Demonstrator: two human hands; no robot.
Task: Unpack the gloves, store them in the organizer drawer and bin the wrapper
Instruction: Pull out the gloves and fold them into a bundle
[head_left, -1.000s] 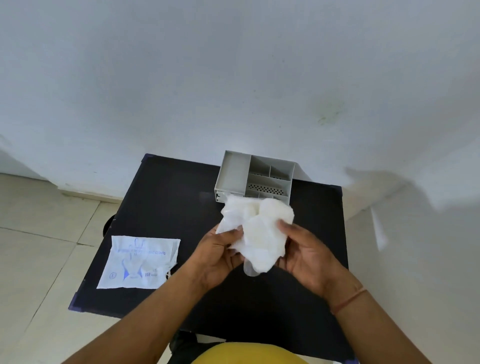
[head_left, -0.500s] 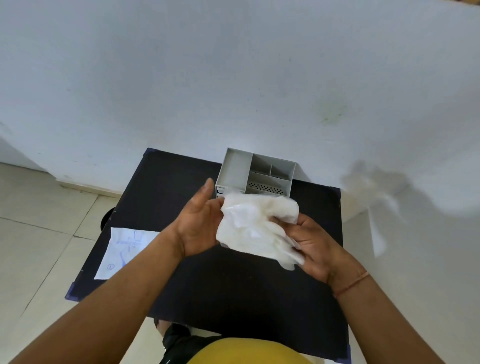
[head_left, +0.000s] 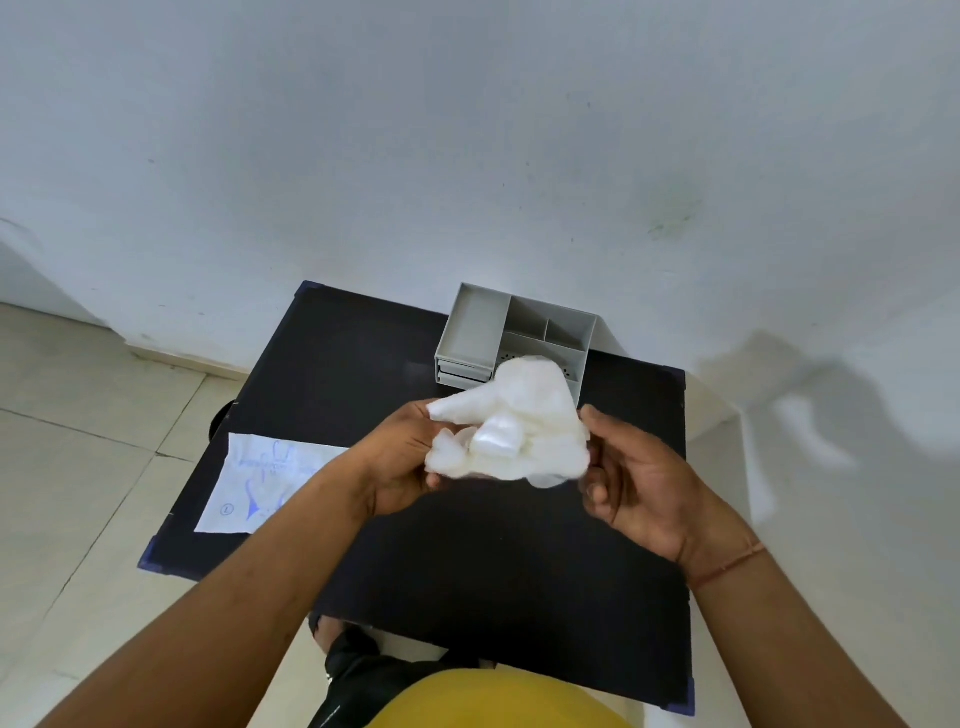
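Note:
A crumpled bundle of white gloves (head_left: 519, 421) hangs in the air above the black table (head_left: 467, 571). My left hand (head_left: 400, 457) grips its left side. My right hand (head_left: 634, 478) holds its right edge between thumb and fingers. Behind the bundle stands the grey organizer (head_left: 478, 332), with open compartments on top and a shut drawer front at its lower left; the gloves hide part of its front. The flat white wrapper (head_left: 260, 473) with blue print lies on the table's left edge, partly behind my left forearm.
The table stands against a white wall (head_left: 467, 156). Tiled floor (head_left: 78, 467) lies to the left. A dark round object (head_left: 221, 418) shows under the table's left edge. My yellow shirt (head_left: 498, 701) and dark trousers fill the bottom.
The bundle has been turned and bunched tighter. My left hand went from an open palm pressed on it to a grip on its left side, and my right hand slid to its right edge.

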